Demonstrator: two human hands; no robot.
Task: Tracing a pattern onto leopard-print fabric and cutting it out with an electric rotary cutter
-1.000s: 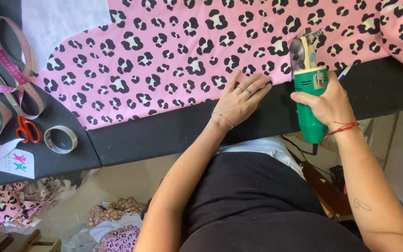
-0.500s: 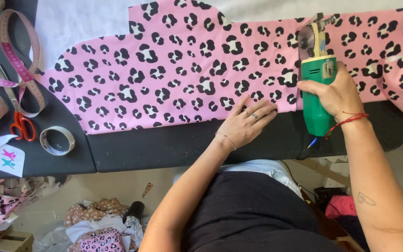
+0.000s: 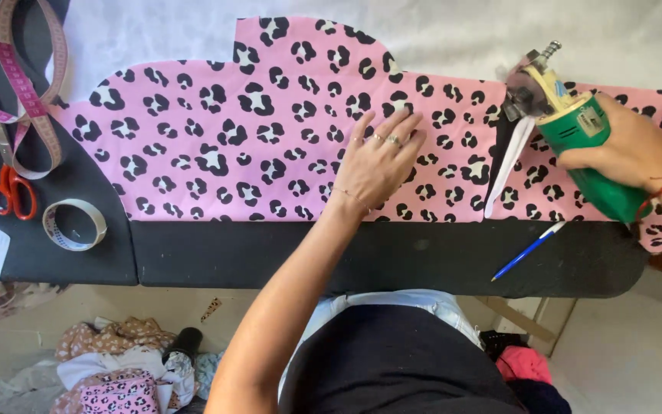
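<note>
Since a moment ago the green electric fabric cutter (image 3: 576,146) has swung toward the bench's (image 3: 392,257) near edge, a slit now opening in the pink leopard-print fabric (image 3: 270,146). The right hand (image 3: 626,149) clamps its body; the left hand (image 3: 381,165) has moved further in, pressing flat, fingers spread.

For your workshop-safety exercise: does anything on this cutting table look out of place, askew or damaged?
Little stands out. A blue pen lies loose at the black table edge, just below the green cutting machine. Beside the machine, the pink spotted fabric curls up, showing its white underside. Fabric scraps litter the floor.
</note>
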